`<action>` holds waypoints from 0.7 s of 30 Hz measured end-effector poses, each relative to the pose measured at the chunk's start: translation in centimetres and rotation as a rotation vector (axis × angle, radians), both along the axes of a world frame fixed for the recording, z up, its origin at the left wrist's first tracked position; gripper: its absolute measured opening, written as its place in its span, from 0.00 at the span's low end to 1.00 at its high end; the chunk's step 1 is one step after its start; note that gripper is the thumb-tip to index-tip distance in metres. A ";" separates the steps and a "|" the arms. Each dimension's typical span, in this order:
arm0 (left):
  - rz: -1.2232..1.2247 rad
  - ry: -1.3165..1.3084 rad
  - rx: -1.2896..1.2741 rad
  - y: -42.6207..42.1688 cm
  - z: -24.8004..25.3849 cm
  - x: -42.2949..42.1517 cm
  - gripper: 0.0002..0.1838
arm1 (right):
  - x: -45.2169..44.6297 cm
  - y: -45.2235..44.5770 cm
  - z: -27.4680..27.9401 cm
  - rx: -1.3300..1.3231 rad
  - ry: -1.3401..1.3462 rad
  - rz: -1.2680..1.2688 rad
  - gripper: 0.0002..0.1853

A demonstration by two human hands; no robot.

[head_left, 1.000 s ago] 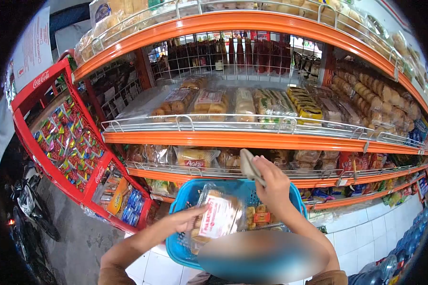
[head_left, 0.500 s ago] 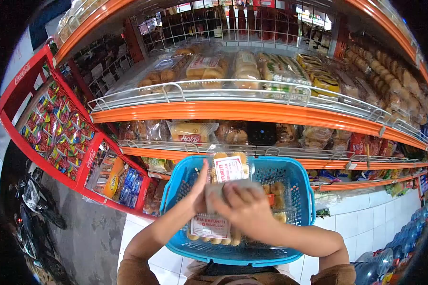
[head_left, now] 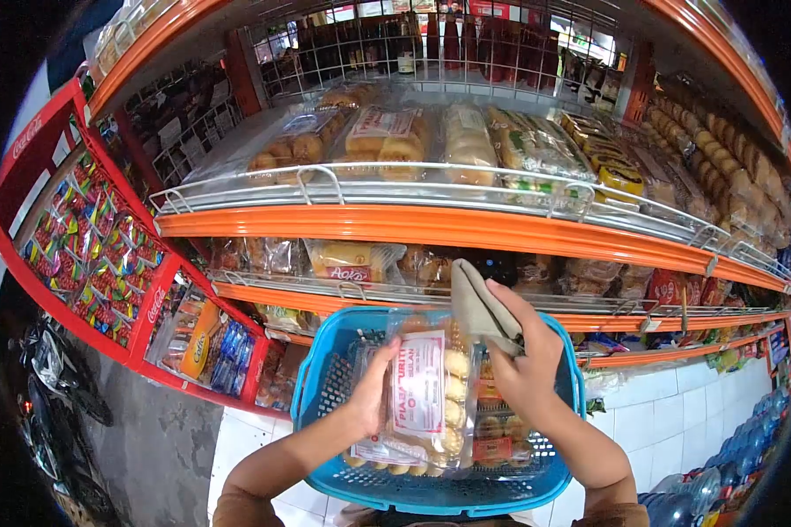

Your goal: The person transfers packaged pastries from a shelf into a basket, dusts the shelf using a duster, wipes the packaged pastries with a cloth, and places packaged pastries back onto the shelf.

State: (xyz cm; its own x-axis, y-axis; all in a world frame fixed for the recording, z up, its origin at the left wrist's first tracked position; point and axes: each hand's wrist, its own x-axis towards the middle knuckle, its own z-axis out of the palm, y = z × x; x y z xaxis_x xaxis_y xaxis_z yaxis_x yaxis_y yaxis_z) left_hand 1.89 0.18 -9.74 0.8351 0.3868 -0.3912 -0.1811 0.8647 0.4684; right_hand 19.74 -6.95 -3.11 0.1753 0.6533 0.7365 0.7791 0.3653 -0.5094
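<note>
My left hand (head_left: pixel 371 393) grips the left edge of a clear plastic pack of round pastries (head_left: pixel 455 386), its white label with red lettering turned sideways. The pack is tilted above a blue plastic basket (head_left: pixel 576 395). In my right hand (head_left: pixel 532 362) is a folded grey-green cloth (head_left: pixel 482 306), held up just past the pack's upper right corner. Under the held pack, another labelled pastry pack (head_left: pixel 387 457) lies in the basket, partly hidden. Clear boxes of pastries (head_left: pixel 504 439) with orange labels sit on the basket's right side.
Shelves with orange edges (head_left: pixel 431 227) and white wire rails carry bagged breads (head_left: pixel 387 140) ahead. A red display rack (head_left: pixel 141 347) with hanging sachets stands at left. Large blue water bottles (head_left: pixel 690 492) stand on the white tiled floor at lower right. Motorbikes (head_left: pixel 66 378) are at far left.
My right hand has moved the cloth off the pack, up and to the right. The pack has turned, so its label lettering now runs up and down, and it sits lower.
</note>
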 end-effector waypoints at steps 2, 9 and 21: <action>0.207 0.139 0.099 -0.2 -0.8 0.1 0.35 | -0.4 0.5 -0.6 -0.075 0.376 0.064 0.28; 0.248 0.044 0.099 -0.6 -0.3 0.4 0.38 | -0.1 1.5 -2.3 -0.395 0.927 0.317 0.16; 0.358 0.006 0.000 -0.2 -1.0 0.6 0.36 | -1.3 1.4 -6.1 -0.997 0.956 0.478 0.19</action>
